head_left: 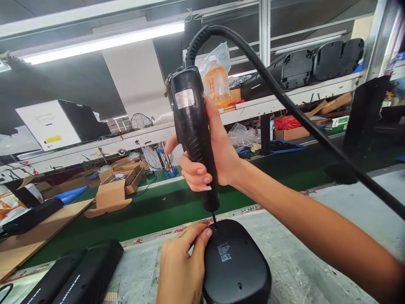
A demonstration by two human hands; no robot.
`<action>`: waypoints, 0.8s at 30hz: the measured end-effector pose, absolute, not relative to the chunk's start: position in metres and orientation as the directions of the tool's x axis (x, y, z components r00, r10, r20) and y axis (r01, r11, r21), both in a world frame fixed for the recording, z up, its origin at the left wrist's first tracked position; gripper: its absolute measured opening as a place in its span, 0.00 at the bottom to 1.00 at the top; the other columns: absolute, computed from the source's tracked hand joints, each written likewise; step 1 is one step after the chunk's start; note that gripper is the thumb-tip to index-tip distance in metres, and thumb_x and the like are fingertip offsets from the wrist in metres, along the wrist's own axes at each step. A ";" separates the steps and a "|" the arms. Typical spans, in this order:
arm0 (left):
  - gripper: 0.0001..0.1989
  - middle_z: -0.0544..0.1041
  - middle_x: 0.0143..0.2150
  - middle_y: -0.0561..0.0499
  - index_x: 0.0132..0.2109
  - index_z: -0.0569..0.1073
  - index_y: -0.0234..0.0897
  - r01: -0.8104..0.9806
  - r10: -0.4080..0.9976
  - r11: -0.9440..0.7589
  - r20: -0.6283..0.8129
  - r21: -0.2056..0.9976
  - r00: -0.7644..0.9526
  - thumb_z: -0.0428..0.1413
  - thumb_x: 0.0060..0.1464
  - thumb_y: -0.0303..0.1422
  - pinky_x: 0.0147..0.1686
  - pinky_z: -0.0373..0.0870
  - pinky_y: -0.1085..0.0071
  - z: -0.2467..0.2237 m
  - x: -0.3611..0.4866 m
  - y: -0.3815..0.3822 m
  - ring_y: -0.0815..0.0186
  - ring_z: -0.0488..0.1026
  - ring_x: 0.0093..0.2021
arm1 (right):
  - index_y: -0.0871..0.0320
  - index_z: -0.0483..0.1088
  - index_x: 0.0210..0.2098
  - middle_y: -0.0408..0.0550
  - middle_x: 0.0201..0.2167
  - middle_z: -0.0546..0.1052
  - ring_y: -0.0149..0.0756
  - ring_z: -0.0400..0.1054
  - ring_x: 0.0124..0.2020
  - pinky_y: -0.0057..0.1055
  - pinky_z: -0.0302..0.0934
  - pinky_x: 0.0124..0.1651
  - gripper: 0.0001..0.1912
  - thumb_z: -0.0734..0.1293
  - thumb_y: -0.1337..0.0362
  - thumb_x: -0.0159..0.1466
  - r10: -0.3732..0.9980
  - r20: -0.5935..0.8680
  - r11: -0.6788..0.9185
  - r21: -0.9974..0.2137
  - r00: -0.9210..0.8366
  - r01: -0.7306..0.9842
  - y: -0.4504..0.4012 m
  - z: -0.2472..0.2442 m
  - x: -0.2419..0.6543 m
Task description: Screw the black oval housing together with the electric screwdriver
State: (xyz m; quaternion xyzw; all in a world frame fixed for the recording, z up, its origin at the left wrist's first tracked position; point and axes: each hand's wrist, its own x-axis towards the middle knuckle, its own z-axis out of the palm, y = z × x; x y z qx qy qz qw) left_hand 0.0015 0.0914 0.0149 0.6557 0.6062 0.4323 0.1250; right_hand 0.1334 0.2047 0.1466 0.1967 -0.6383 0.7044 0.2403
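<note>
A black corded electric screwdriver point(193, 135) is gripped upright in the right hand point(211, 162), fingers wrapped tight round its barrel, bit tip set down at the near-left edge of a rounded black plastic housing point(236, 264) lying flat on the grey worktop point(332, 228). The left hand point(182, 266) is pinched at the bit tip, fingertips closed as if on a small screw, though none can be made out. Screw-driving seems in hand; steady downward pressure is called for next. The tool's long axis runs near vertical, tip down, cable point(284, 99) arcing off right.
</note>
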 end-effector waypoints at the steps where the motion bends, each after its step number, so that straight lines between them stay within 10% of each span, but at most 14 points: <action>1: 0.12 0.85 0.43 0.59 0.41 0.82 0.52 0.678 0.916 -0.224 0.389 0.700 -0.099 0.54 0.60 0.42 0.45 0.79 0.67 0.015 0.001 0.092 0.61 0.82 0.44 | 0.61 0.70 0.36 0.40 0.12 0.60 0.28 0.52 0.10 0.26 0.58 0.14 0.51 0.38 0.24 0.62 0.045 0.583 -0.107 -0.805 -0.811 -0.584 0.208 0.146 0.132; 6: 0.09 0.85 0.42 0.57 0.38 0.83 0.49 0.687 0.921 -0.224 0.380 0.691 -0.082 0.57 0.58 0.41 0.44 0.78 0.66 0.018 0.002 0.095 0.61 0.82 0.43 | 0.60 0.64 0.24 0.42 0.13 0.61 0.29 0.55 0.10 0.26 0.57 0.12 0.49 0.41 0.20 0.58 0.117 0.556 -0.180 -0.803 -0.823 -0.568 0.211 0.145 0.133; 13: 0.05 0.85 0.39 0.55 0.37 0.83 0.44 0.808 0.884 -0.251 0.466 0.532 -0.032 0.61 0.58 0.31 0.35 0.76 0.69 0.036 0.016 0.093 0.59 0.83 0.39 | 0.59 0.64 0.26 0.39 0.11 0.58 0.25 0.52 0.10 0.20 0.51 0.15 0.48 0.35 0.26 0.62 0.564 0.540 0.032 -0.771 -0.625 -0.637 0.177 0.149 0.153; 24: 0.06 0.83 0.29 0.57 0.32 0.80 0.39 0.793 0.768 -0.467 0.624 0.392 0.144 0.62 0.57 0.32 0.22 0.66 0.75 0.054 0.013 0.077 0.70 0.76 0.25 | 0.60 0.65 0.22 0.40 0.10 0.56 0.27 0.50 0.08 0.24 0.51 0.10 0.54 0.34 0.20 0.55 0.516 0.681 0.134 -0.663 -0.519 -0.736 0.148 0.179 0.166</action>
